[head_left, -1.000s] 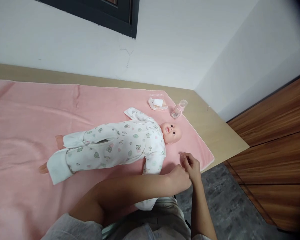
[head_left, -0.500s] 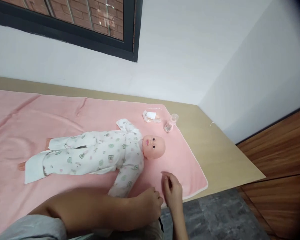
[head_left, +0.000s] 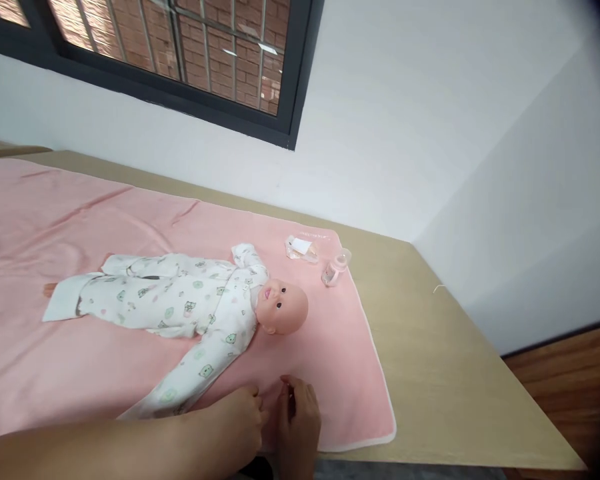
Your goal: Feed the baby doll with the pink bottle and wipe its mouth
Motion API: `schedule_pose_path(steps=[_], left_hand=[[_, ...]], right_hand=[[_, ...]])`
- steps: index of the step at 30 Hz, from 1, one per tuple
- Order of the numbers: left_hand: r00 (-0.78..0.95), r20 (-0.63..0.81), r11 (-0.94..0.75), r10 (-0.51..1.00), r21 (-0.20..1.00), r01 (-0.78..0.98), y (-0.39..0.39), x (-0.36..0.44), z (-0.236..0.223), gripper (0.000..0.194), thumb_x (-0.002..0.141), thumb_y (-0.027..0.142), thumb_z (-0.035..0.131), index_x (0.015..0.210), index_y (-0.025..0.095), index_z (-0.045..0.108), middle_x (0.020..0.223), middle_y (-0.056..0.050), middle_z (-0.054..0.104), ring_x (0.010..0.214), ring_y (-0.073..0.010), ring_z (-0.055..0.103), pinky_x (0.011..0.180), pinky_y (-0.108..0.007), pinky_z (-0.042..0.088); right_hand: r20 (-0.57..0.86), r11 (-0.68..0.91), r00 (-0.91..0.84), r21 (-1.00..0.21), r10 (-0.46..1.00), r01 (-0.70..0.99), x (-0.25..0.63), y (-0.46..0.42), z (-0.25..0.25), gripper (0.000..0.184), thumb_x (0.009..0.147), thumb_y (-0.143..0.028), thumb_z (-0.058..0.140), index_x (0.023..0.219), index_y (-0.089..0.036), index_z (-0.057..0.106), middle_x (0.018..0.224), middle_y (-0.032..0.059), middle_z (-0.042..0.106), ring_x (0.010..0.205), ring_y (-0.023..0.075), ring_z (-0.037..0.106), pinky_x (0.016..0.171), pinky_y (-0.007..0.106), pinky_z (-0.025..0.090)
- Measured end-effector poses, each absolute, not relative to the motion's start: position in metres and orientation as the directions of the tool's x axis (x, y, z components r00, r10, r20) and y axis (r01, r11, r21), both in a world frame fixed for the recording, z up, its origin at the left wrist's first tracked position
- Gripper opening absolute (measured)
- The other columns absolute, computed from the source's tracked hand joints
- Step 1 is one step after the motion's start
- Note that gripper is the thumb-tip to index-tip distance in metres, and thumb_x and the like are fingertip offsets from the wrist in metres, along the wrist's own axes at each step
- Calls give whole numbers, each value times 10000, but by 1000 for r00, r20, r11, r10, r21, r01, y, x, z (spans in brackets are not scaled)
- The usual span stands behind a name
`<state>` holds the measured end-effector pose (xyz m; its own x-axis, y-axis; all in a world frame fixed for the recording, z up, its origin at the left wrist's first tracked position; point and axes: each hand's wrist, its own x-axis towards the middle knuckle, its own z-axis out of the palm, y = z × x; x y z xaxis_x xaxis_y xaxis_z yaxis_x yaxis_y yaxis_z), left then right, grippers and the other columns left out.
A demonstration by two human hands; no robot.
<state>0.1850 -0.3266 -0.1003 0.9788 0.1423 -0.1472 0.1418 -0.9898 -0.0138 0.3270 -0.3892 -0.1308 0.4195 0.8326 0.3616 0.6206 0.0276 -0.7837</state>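
Note:
A bald baby doll [head_left: 173, 300] in white printed pyjamas lies face up on a pink blanket [head_left: 350, 387]. Its head points right, and one sleeve stretches down toward my left forearm. My left hand [head_left: 243, 420] is closed at the blanket's near edge, below the doll's head; its fingertips are hidden. Close on its right, my right hand [head_left: 300, 417] has its fingers curled toward the thumb. Whatever either hand might hold cannot be made out.
Past the doll's head stand a small clear baby bottle [head_left: 336, 268] and a clear plastic packet [head_left: 301, 248] with a white label. The wooden tabletop [head_left: 430, 373] shows beyond the blanket. A white wall and a dark-framed window [head_left: 180, 93] rise behind.
The view has swung, so the doll and both hands appear further left and my hands lower. My hands stay side by side, curled. The doll's near sleeve now reaches further out toward the lower left.

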Motion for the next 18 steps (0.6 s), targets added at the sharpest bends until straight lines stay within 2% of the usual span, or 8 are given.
schedule_pose_path(steps=[2, 4, 7, 9, 12, 18], left_hand=[[979, -151, -984, 136, -138, 115, -329, 185, -102, 36, 753, 256, 731, 779, 239, 749, 983, -68, 730, 784, -235, 611, 711, -364, 370], [983, -87, -969, 161, -204, 140, -331, 184, -99, 56, 723, 285, 769, 736, 235, 746, 979, -76, 728, 770, -221, 605, 687, -362, 361], [981, 46, -961, 188, -198, 193, -333, 179, -88, 103, 640, 265, 814, 640, 226, 718, 800, -50, 717, 701, -202, 566, 647, -361, 328], [972, 83, -960, 219, -159, 230, -335, 175, -78, 125, 631, 232, 810, 593, 224, 690, 689, -4, 680, 624, -175, 521, 629, -353, 308], [960, 51, -952, 275, -124, 279, -339, 166, -63, 151, 656, 192, 795, 577, 210, 667, 640, 28, 640, 558, -151, 477, 605, -332, 286], [955, 26, -946, 297, -132, 297, -343, 153, -57, 201, 670, 196, 820, 570, 193, 646, 615, 21, 612, 552, -149, 478, 625, -327, 302]], right_hand=[[382, 52, 412, -782, 827, 621, 328, -390, -132, 299, 974, -358, 392, 970, -228, 661, 879, 64, 685, 803, 231, 640, 693, 355, 511], [397, 64, 407, -776, 823, 627, 330, -390, -134, 302, 976, -362, 392, 970, -226, 661, 872, 65, 688, 794, 232, 642, 685, 351, 511], [398, 77, 357, -752, 845, 655, 333, -391, -138, 292, 978, -357, 399, 992, -231, 662, 889, 62, 692, 805, 229, 647, 694, 344, 514], [397, 94, 309, -732, 864, 675, 335, -392, -141, 279, 978, -349, 409, 1009, -236, 662, 902, 60, 695, 815, 225, 652, 692, 334, 517], [421, 114, 275, -696, 865, 709, 338, -391, -147, 262, 971, -341, 426, 1022, -238, 662, 913, 60, 700, 818, 228, 660, 686, 331, 517], [494, 162, 258, -657, 831, 736, 340, -387, -157, 243, 960, -361, 452, 998, -259, 669, 875, 52, 703, 769, 241, 659, 655, 337, 502]])
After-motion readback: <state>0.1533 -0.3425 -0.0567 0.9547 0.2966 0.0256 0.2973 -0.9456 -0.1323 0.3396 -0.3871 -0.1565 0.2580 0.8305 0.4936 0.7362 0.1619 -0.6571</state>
